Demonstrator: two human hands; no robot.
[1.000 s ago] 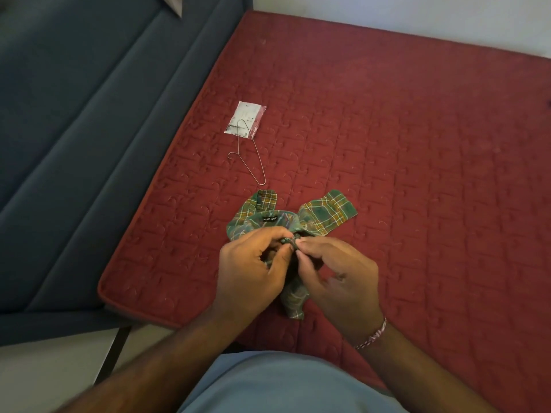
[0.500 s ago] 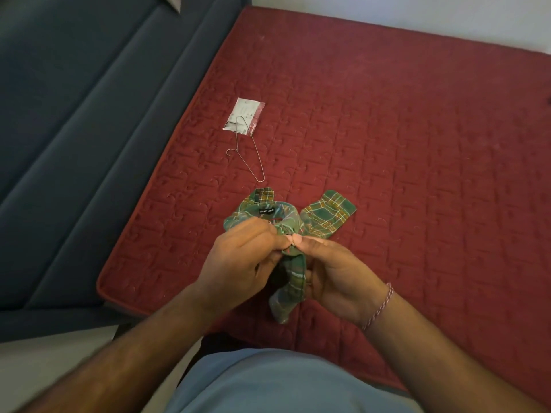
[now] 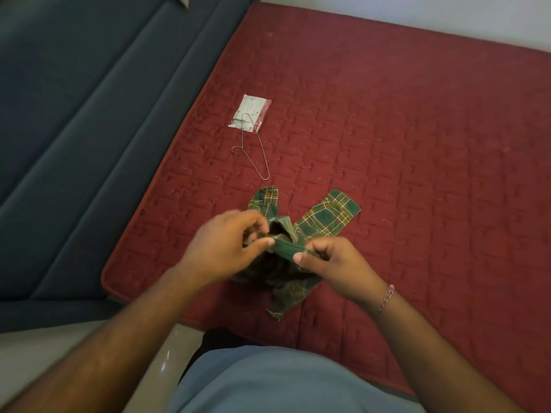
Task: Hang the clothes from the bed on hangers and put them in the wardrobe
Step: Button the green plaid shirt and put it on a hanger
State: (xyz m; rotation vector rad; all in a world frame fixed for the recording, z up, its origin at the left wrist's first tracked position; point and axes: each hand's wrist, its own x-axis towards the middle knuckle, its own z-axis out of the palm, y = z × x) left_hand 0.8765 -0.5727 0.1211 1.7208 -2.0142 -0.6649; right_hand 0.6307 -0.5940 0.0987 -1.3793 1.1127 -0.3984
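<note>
A small green plaid shirt point(image 3: 328, 217) lies bunched on the red quilted bed point(image 3: 402, 144), its two short sleeves spread away from me. My left hand point(image 3: 226, 245) pinches the shirt's front edge near the collar. My right hand point(image 3: 331, 260) pinches the same dark green edge a little to the right, so the fabric is stretched between them. A thin wire hanger point(image 3: 252, 147) lies on the bed beyond the shirt, apart from both hands.
A white and red packet point(image 3: 250, 113) lies under the hanger's far end. A dark blue upholstered sofa or headboard point(image 3: 74, 129) runs along the bed's left side. Pale floor point(image 3: 59, 353) shows at lower left.
My hands have moved apart along the shirt's edge, the right one going rightwards. The front of the shirt has opened up between them.
</note>
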